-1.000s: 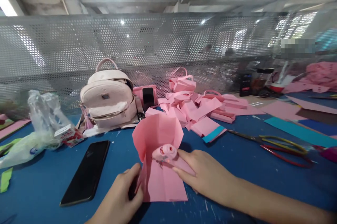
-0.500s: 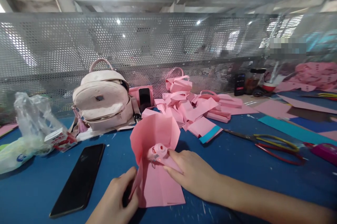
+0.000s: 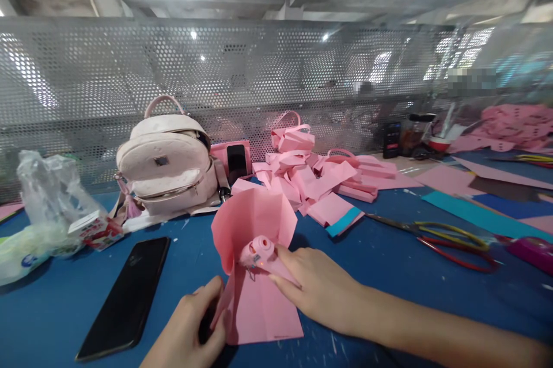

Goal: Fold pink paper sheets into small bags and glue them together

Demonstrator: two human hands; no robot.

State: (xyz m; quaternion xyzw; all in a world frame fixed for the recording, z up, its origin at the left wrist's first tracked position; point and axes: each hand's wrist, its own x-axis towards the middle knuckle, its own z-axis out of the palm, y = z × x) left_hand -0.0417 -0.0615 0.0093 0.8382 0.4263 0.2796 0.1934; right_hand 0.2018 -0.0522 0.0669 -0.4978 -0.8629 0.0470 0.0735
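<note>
My right hand (image 3: pixel 317 284) is wrapped round a pink hot glue gun (image 3: pixel 263 255), whose nozzle end points left into a folded pink paper piece (image 3: pixel 265 316). A small orange light shows on the gun's side. The paper has an upright curved flap at the back and a flat part on the table. With thumb and fingers, my left hand (image 3: pixel 196 322) pinches the paper's left edge. The nozzle tip is hard to make out against the paper.
Left lie a black phone (image 3: pixel 125 299), a red-and-white box (image 3: pixel 97 230) and plastic bags (image 3: pixel 56 201). Behind stand a pale backpack (image 3: pixel 168 166) and a heap of pink paper pieces (image 3: pixel 302 172). Scissors (image 3: pixel 449 238) lie right on the blue table (image 3: pixel 371 255), before a perforated metal screen (image 3: pixel 259 68).
Both hands keep their hold on the paper and the glue gun. The view has shifted very slightly; hardly anything else differs.
</note>
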